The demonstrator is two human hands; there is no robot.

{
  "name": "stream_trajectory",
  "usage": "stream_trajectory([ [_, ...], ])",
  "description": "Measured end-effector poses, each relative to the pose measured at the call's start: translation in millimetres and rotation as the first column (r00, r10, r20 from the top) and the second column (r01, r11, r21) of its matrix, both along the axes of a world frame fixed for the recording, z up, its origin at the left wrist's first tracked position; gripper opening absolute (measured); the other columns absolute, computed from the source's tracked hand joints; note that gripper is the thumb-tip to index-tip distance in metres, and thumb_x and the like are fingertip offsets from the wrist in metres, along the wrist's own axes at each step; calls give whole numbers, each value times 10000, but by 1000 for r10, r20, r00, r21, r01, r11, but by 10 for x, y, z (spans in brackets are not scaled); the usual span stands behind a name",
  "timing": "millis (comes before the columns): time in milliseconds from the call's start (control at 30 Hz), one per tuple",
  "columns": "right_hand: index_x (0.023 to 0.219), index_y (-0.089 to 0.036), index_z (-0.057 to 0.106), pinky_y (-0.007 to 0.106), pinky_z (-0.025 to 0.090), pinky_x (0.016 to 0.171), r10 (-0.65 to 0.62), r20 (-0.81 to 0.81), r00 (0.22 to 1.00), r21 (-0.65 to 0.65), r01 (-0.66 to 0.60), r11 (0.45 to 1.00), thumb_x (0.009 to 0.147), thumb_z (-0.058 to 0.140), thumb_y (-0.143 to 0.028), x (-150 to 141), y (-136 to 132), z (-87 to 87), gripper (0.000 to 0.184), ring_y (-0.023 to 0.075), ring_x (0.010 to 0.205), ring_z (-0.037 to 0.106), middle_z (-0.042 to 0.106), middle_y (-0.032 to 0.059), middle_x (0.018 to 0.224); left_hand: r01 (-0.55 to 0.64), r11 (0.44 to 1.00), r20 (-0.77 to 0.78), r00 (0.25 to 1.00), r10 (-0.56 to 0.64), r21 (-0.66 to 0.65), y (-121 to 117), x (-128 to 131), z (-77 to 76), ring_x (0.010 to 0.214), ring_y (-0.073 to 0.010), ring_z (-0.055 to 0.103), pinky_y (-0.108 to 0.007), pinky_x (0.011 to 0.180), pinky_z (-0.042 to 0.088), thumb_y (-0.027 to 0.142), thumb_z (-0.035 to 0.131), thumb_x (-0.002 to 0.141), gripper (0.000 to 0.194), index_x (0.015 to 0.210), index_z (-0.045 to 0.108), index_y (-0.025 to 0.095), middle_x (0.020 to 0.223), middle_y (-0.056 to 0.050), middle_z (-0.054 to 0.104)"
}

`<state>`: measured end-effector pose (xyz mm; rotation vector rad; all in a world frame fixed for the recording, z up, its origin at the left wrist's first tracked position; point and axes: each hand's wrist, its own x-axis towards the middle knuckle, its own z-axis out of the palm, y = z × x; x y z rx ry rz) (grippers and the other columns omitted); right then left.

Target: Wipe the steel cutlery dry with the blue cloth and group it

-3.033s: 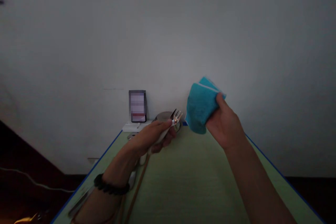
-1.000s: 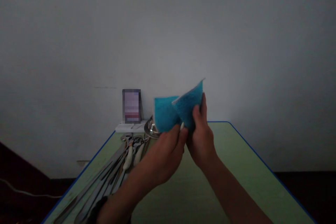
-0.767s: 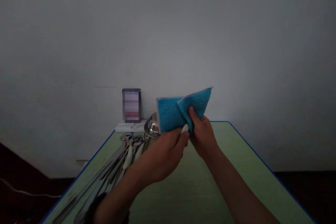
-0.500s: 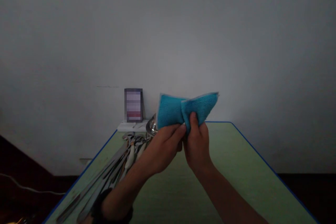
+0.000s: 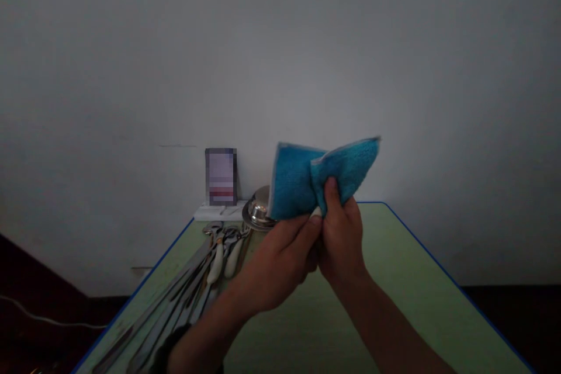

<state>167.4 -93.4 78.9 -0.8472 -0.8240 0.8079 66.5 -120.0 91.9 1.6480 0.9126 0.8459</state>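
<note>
- The green table [image 5: 403, 286], with its blue edge, was the largest thing under the work.
- The bundle of metal utensils [image 5: 191, 281] lay on its left part, near the left forearm. If this arm dropped lower, I think it could push some of them out of line.
- The blue towelling cloth [image 5: 293, 182] was in the air above the table, in front of the wall, gathered between the two hands. Its free parts spread like two wings; a loose wing could catch on something near if the hands swung left. Its long axis ran left to right, and the pale-hemmed right corner pointed up and to the right.
- The left hand [image 5: 283, 263] was closed, holding the handle between thumb and fingers.
- The right hand [image 5: 344, 239] was closed on the cloth, its thumb pressed on the front. A too weak pinch could let the cloth slip.
- The domed metal dish [image 5: 258, 210] stood just behind the cloth's left edge; a wide sweep could knock it.
- The white handle [image 5: 316, 213] showed only its end, pointing up and rightward at the cloth. The rest was hidden, so I cannot tell what tool it was. A strong pull could twist it from the fingers.
</note>
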Motion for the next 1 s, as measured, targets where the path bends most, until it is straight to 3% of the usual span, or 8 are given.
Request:
stream_trajectory([
  [100,934,-188,576,258,438,640,43,-94,995,-23,-45,999,756,512,-485,-80,1,-33,352,119,682,547,615,12,819,-44,996,-23,999,46,72,-13,88,-101,434,-72,323,-195,406,287,438,333,879,343,667,431,187,531,57,385],
  [333,531,-177,453,223,321,495,-104,396,912,67,84,994,785,477,-490,276,77,70,404,82,501,403,443,-46,498,-6,985,-283,958,55,174,-22,-75,102,493,-95,424,-203,448,332,453,313,889,376,672,461,184,550,38,452],
  [467,537,-179,450,227,299,462,-141,337,931,-9,153,988,786,455,-514,106,51,-21,418,81,470,374,423,-50,481,-21,974,-308,947,92,225,31,-126,99,495,-100,425,-210,468,331,437,298,896,409,624,461,179,522,40,437],
  [600,722,-168,556,236,372,509,27,56,998,-86,-23,996,745,492,-541,15,107,-109,380,94,515,446,544,-27,599,-82,933,-296,935,194,352,30,22,-56,526,-118,439,-235,506,345,383,258,912,363,683,459,185,572,25,469],
  [667,746,-159,587,245,396,556,99,149,984,-47,-93,995,734,524,-517,164,150,-76,364,103,558,480,583,-13,645,-77,919,-318,925,210,386,19,51,-65,543,-124,450,-245,536,356,378,273,910,345,690,458,187,590,19,482],
  [800,707,-145,631,252,416,589,290,560,776,-54,-315,948,735,577,-417,626,173,74,279,121,605,513,618,-3,666,-10,960,-374,920,119,281,64,-101,63,492,-111,421,-224,474,322,434,310,892,383,642,463,187,546,29,458],
  [900,865,-161,650,285,456,650,458,579,675,-118,-486,866,710,623,-339,807,150,137,238,153,706,560,656,13,792,-1,978,-335,939,73,211,137,-241,133,468,-97,397,-208,439,299,452,348,875,394,629,487,177,529,34,437],
  [1000,1025,-194,598,323,477,717,487,353,799,-64,-499,864,702,636,-318,805,161,139,347,174,807,590,665,26,889,-44,976,-284,953,105,211,185,-284,136,458,-85,366,-194,417,273,452,360,867,379,643,482,171,532,41,406],
])
